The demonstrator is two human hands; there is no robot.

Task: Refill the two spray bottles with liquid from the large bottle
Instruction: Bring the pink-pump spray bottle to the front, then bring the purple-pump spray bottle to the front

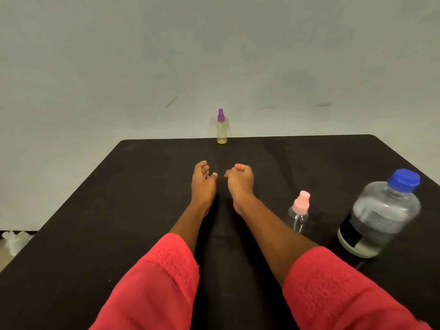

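Resting on the tabletop [107, 210]: both forearms, stretched forward side by side over the black surface, each in a red sleeve [152, 282] pushed up past the wrist.
Left grip [203, 184]: near the middle of the tabletop, fingers loosely curled and thumb pointing inward; it has hold of nothing.
Right grip [239, 181]: just beside the left one without touching it, fingers curled in a little more, likewise holding nothing.
Purple-topped spray bottle [222, 129]: upright at the far edge of the tabletop, straight ahead of the hands and well apart from them; yellowish liquid inside, spray top on.
Pink-topped spray bottle [299, 214]: upright near the right forearm, on its outer side; clear body with the dip tube showing, spray top on.
Large bottle [378, 217]: near the right edge, just beyond the pink-topped one; blue cap on, clear liquid inside, dark label on its side, slightly blurred.
Wall [214, 55]: plain and pale, behind the tabletop.
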